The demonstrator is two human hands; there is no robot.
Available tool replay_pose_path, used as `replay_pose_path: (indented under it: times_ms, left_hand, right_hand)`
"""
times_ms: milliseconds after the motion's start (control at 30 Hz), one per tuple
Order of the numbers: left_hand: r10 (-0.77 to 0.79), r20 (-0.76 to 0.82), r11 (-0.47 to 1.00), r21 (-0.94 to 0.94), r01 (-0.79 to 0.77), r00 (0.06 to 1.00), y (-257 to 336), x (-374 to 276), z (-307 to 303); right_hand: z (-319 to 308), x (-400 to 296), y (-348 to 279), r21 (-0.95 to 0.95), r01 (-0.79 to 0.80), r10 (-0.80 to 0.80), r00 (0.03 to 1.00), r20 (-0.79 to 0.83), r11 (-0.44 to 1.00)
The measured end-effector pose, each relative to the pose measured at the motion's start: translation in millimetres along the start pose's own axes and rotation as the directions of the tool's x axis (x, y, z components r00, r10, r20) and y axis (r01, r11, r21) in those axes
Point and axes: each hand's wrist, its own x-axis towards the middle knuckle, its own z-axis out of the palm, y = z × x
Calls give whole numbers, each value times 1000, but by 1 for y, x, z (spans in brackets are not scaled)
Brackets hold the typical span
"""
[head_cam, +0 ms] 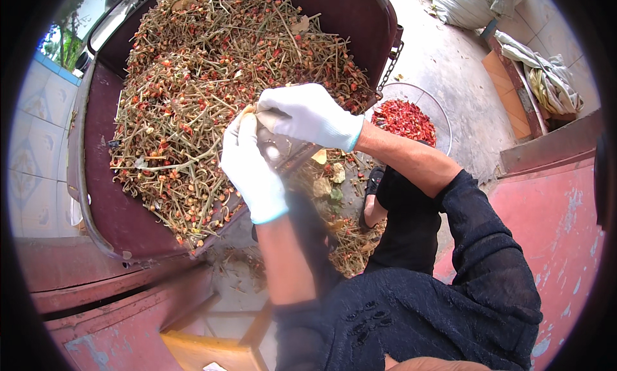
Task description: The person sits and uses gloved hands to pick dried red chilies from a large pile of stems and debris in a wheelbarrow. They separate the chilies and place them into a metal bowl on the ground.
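Note:
My left hand (253,163), in a white glove with a light blue cuff, is raised over the near edge of a heap of dried chili stems and caps (193,96). Its fingertips meet those of my right hand (308,115), gloved alike. A small tan piece shows at the left fingertips; which hand grips it I cannot tell. The heap fills a dark red metal cart bed (108,187). Beyond my right wrist, red dried chili pieces (405,120) lie in a round mesh basket (449,125) on the floor.
Stems and dry leaves (354,245) litter the floor by my foot. A wooden stool (212,347) stands at the lower left. A chain (391,65) hangs at the cart's corner. White sacks (470,7) lie at the upper right, and pink metal doors (544,236) flank me.

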Motion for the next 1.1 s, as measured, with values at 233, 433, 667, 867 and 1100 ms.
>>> replay_pose_path:
  times_ms: [233, 433, 667, 867, 1100]
  left_hand:
    - [78, -16, 975, 212, -73, 997, 2, -3, -2]
    - [-107, 51, 966, -230, 116, 993, -1, 1, -6]
    - [-177, 224, 718, -637, 281, 958, -13, 12, -19]
    - [-241, 327, 577, -709, 406, 914, -21, 18, -23]
    - [-258, 254, 598, -716, 360, 932, -24, 17, -25]
  right_hand:
    - [-4, 1, -11, -181, 58, -55, 998, 18, 982]
    - [-10, 7, -13, 361, -320, 295, 948, 123, 876]
    - [-15, 20, -3, 448, -557, 427, 828, 363, 700]
    - [-32, 41, 77, -10, -217, 208, 947, -246, 976]
    - [-52, 17, 81, -89, -258, 262, 964, 37, 962]
